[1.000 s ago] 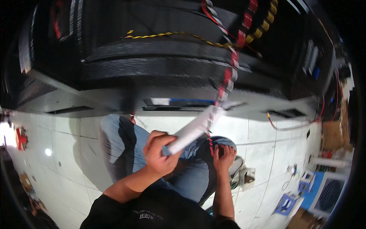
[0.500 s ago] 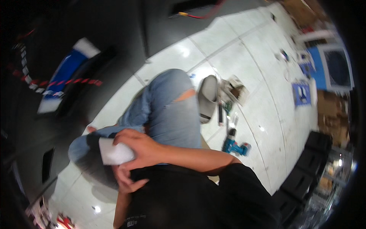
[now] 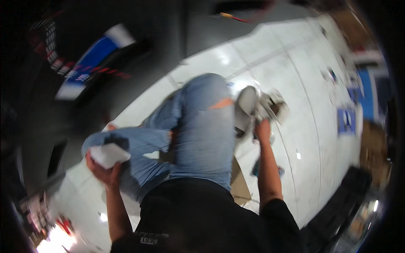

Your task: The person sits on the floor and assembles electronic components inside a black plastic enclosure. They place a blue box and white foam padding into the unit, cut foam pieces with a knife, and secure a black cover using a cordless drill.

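My left hand (image 3: 103, 169) is closed around a white block-like piece (image 3: 110, 155), its thumb along the near side, above my bent left knee. My right arm stretches out to the right, and my right hand (image 3: 262, 130) is down at the hand tools on the floor beside a grey slipper (image 3: 245, 109). Motion smears its fingers, so whether it grips a tool does not show. Partly behind my right forearm lies a teal cordless drill (image 3: 256, 168).
A small open white box (image 3: 278, 105) stands just beyond the slipper. Dark panels with a blue-and-white strip (image 3: 96, 59) are at the upper left. Black cases (image 3: 337, 206) line the lower right, near cardboard boxes (image 3: 373, 147). A blue-and-white item (image 3: 346, 121) lies farther right.
My right hand has let go of the white piece and moved right to the tools. My left hand now holds the piece alone, slightly farther left. The whole view has shifted.
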Motion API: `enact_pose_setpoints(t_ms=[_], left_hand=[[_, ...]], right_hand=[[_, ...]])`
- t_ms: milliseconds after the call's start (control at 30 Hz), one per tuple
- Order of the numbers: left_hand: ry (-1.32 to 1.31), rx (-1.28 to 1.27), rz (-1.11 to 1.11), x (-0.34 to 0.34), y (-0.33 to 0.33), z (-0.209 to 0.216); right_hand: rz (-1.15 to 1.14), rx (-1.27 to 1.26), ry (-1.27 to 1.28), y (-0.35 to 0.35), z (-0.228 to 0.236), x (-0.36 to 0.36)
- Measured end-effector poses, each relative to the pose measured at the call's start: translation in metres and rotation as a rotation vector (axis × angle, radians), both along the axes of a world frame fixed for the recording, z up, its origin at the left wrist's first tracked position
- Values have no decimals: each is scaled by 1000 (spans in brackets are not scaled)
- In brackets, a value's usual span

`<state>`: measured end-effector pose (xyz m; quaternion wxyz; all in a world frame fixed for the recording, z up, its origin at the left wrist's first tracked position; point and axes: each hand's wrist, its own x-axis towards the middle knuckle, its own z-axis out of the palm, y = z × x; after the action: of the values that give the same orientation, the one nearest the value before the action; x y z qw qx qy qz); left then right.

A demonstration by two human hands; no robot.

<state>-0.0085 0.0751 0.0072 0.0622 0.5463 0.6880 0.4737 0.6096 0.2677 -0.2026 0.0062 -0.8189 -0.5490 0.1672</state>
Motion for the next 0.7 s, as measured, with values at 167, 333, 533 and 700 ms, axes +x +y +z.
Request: enact_pose_setpoints(t_ms=[167, 333, 533, 700], left_hand=[[124, -14, 177, -21, -43, 1], [250, -43, 314, -14, -84, 5], [-46, 340, 257, -1, -84, -33], [13, 204, 290, 0, -89, -29]], right_hand=[[470, -48, -206, -34, -63, 79], [-529, -139, 837, -50, 4, -6], [19, -16, 741, -81, 215, -126], [546, -281, 861, -113, 309, -235]])
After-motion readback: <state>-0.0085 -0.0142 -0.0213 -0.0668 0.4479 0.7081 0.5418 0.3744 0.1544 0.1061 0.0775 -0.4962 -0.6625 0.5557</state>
